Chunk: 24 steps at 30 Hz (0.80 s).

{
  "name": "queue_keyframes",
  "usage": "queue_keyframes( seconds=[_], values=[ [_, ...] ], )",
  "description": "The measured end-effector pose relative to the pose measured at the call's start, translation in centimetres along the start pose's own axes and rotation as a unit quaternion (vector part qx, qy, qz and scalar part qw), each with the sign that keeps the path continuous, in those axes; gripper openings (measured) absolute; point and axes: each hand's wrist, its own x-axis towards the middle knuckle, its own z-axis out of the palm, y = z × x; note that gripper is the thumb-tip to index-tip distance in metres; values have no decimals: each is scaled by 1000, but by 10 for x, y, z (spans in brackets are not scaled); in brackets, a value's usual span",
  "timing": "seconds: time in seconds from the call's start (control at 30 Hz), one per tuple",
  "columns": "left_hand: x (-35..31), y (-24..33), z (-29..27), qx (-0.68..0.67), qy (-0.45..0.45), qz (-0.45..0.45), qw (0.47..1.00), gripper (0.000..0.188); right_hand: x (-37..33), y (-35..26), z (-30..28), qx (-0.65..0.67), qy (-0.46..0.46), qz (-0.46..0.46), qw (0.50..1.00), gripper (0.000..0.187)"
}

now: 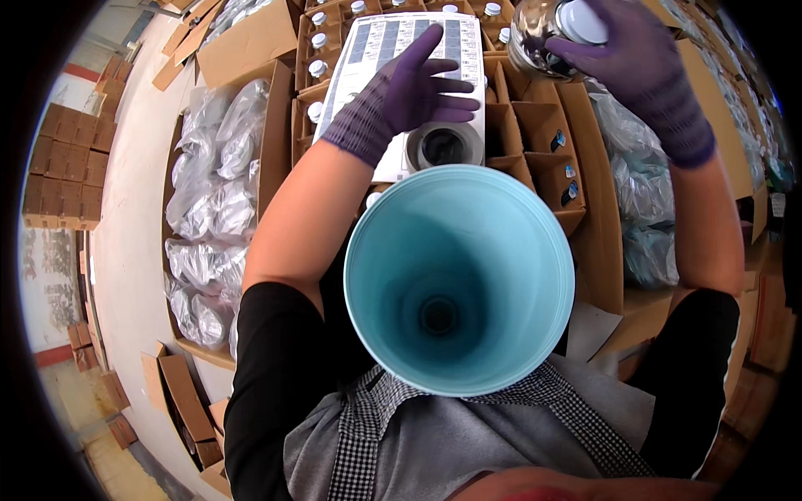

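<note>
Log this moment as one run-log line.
left hand: flat on label sheet | right hand: gripping bottle | front: blue funnel | below: divided carton

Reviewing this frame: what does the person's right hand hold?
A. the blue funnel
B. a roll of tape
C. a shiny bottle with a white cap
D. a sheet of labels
C. The right hand, in a purple glove, grips a shiny bottle with a white cap over the divided carton; the left hand rests flat on the label sheet.
</note>
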Motion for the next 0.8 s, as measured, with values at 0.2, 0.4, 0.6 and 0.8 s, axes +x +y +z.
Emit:
queue_keyframes(
  seconds=[0.2, 0.4, 0.6, 0.8],
  values=[
    [-39, 38, 74, -121, -91, 129, 980, 91, -12, -107, -94, 65, -10, -277, 959, 41],
    [-142, 83, 96, -17, -188, 358, 915, 82, -47, -97, -94, 162, 37, -258, 952, 57],
    [-220, 14, 106, 337, 85, 416, 841, 104, -43, -129, -52, 674, -68, 142, 722, 112],
    [-247, -29, 113, 307, 146, 287, 895, 134, -61, -168, -38, 734, -168, 304, 584, 120]
  ],
)
